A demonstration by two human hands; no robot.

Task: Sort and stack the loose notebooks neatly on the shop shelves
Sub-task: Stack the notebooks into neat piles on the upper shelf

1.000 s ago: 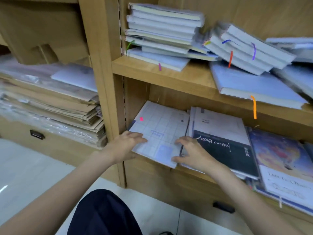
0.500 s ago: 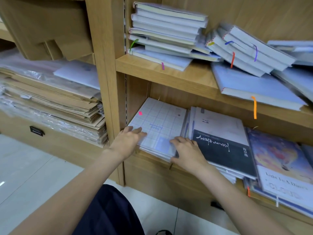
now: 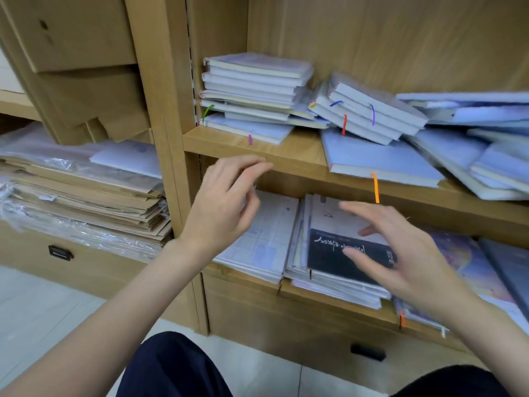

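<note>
A stack of grid-covered notebooks (image 3: 263, 239) lies at the left end of the lower shelf (image 3: 246, 277). Beside it sits a stack topped by a white and black notebook (image 3: 337, 242). My left hand (image 3: 226, 207) hovers in front of the grid stack with loose, spread fingers and holds nothing. My right hand (image 3: 400, 253) hovers over the black-covered stack, fingers spread, also empty. On the upper shelf (image 3: 297, 150) a neat pile of pale notebooks (image 3: 252, 93) stands at the left, and loose tilted notebooks (image 3: 372, 116) sprawl to the right.
A colourful notebook (image 3: 469, 259) lies right of the black one. Brown paper sheets (image 3: 86, 202) in plastic fill the left bay behind a wooden upright (image 3: 160, 138). Drawers with dark handles (image 3: 60, 253) sit below. My dark-trousered knees (image 3: 174, 368) are at the bottom.
Both hands have let go of the grid notebook stack and lifted off the lower shelf. The grid stack now lies pushed back into the shelf. The view has tilted up.
</note>
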